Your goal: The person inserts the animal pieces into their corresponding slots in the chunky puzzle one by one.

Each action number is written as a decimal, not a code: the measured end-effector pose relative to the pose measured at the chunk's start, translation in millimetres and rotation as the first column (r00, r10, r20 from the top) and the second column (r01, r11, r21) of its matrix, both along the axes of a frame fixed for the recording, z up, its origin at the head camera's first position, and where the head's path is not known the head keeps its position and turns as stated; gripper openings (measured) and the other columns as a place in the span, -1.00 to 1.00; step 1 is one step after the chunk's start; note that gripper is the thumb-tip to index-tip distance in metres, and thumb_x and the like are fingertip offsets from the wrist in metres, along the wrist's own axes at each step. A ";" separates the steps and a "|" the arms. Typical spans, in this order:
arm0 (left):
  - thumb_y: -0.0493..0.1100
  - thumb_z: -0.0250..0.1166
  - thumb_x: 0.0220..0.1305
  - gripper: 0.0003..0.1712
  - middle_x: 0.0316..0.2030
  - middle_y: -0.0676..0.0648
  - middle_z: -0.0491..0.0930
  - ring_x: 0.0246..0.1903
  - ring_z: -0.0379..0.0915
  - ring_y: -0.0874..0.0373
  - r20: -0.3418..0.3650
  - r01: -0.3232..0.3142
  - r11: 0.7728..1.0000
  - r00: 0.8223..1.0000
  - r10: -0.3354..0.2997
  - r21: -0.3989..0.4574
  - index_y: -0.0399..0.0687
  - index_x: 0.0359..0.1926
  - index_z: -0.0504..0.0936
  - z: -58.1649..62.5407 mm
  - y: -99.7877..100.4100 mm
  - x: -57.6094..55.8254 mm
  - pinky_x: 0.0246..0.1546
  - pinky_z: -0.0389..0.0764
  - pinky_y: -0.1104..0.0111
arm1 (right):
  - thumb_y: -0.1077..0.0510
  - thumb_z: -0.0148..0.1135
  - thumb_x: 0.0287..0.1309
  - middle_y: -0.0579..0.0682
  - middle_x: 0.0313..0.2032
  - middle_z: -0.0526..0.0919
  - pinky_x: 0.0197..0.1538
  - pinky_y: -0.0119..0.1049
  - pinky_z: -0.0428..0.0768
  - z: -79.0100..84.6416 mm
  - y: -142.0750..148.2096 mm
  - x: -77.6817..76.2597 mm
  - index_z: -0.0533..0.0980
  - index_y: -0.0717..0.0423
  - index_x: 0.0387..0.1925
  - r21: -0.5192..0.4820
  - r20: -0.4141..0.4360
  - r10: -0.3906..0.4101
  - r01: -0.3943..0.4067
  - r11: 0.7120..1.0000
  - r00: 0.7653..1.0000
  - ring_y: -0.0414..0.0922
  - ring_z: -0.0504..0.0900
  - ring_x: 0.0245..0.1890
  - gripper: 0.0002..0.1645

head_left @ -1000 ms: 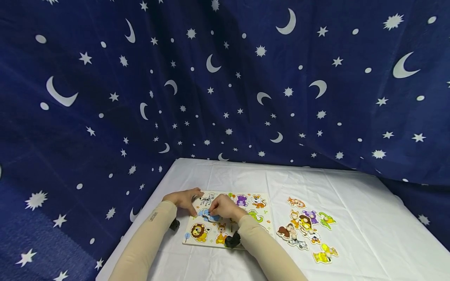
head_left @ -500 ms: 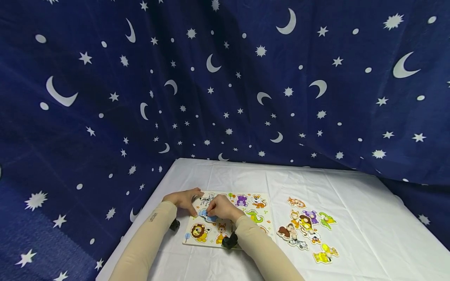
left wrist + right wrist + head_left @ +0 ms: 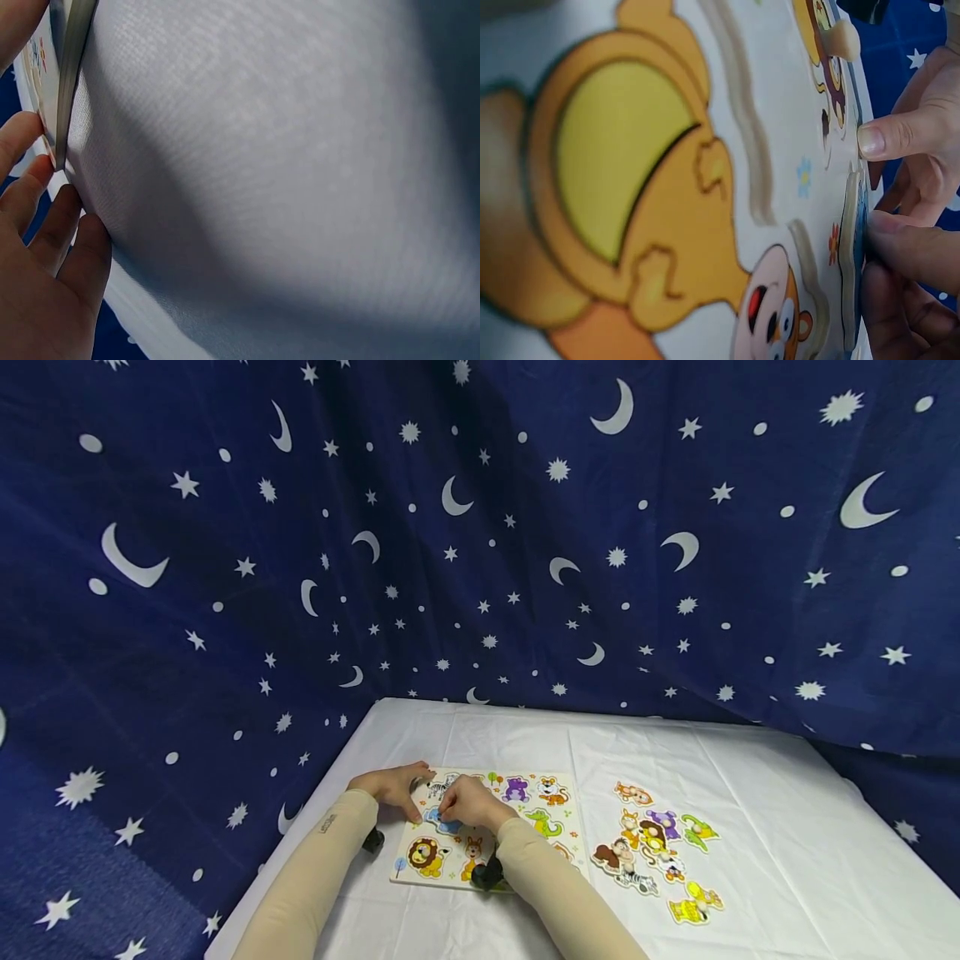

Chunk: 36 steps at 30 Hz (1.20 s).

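Note:
A white puzzle board (image 3: 572, 817) printed with animals lies on the white tablecloth. At its left, my left hand (image 3: 396, 785) touches the edge with spread fingers, the thumb near the left side. Fingertips of that hand (image 3: 52, 247) meet the board's edge in the left wrist view. My right hand (image 3: 472, 802) pinches a blue elephant puzzle piece (image 3: 442, 825) at the board's left middle. Seen edge-on in the right wrist view, this blue piece (image 3: 849, 262) stands slightly proud of the board; whether it sits in its recess I cannot tell.
Right of the board lie several loose animal pieces, including a giraffe (image 3: 692, 906), a crocodile (image 3: 697, 832) and a zebra (image 3: 637, 881), some overlapping. A lion (image 3: 424, 857) at the board's lower left carries a knob (image 3: 844, 40). Dark star-patterned cloth (image 3: 480, 527) hangs behind the table.
My right hand has shifted slightly left with the elephant piece, which lies less askew over the blue picture. The left hand and the loose pieces have stayed put.

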<state>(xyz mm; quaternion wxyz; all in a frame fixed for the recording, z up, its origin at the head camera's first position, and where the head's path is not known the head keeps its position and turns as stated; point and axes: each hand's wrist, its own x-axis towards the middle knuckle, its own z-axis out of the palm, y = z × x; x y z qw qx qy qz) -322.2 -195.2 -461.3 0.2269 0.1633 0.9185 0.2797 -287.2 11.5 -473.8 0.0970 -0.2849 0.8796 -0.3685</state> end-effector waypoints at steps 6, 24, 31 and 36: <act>-0.21 0.69 -0.21 0.13 0.55 -0.23 0.05 0.54 -0.09 -0.22 0.008 0.005 1.000 1.000 -0.005 -0.029 -0.09 0.44 0.35 2.1 -0.4 2.4 0.52 0.01 -0.10 | 0.35 0.44 0.06 -0.06 -0.45 0.75 -0.40 -0.49 0.53 -0.9 -3.3 0.5 0.73 0.18 -0.48 0.012 0.010 -0.022 0.022 1.000 1.000 -0.34 0.52 -0.53 -0.93; -0.23 0.67 -0.19 0.13 0.58 -0.21 -0.02 0.56 -0.14 -0.20 0.013 -0.025 0.999 1.000 0.025 -0.039 -0.07 0.46 0.32 2.8 1.1 3.8 0.54 -0.05 -0.10 | 0.35 0.43 0.07 -0.07 -0.46 0.73 -0.41 -0.51 0.49 0.3 -5.4 -1.4 0.72 0.18 -0.50 -0.002 0.031 -0.003 0.004 1.000 1.000 -0.33 0.49 -0.53 -0.91; -0.22 0.67 -0.19 0.15 0.58 -0.20 -0.02 0.57 -0.15 -0.20 0.006 -0.026 0.998 1.000 0.026 -0.057 -0.06 0.47 0.31 4.6 1.1 -0.1 0.54 -0.04 -0.11 | 0.35 0.41 0.09 -0.05 -0.45 0.74 -0.41 -0.51 0.50 1.1 -5.5 -2.4 0.72 0.19 -0.48 -0.015 0.031 -0.010 0.010 1.000 0.999 -0.32 0.51 -0.52 -0.92; -0.25 0.67 -0.21 0.15 0.57 -0.20 0.01 0.56 -0.13 -0.20 0.019 -0.012 0.999 1.000 0.013 -0.035 -0.09 0.47 0.31 3.5 1.3 0.8 0.54 -0.03 -0.10 | 0.36 0.41 0.10 -0.05 -0.44 0.73 -0.40 -0.50 0.50 -0.7 -4.8 -1.4 0.71 0.19 -0.48 -0.023 0.040 -0.009 0.010 1.000 0.999 -0.30 0.51 -0.51 -0.91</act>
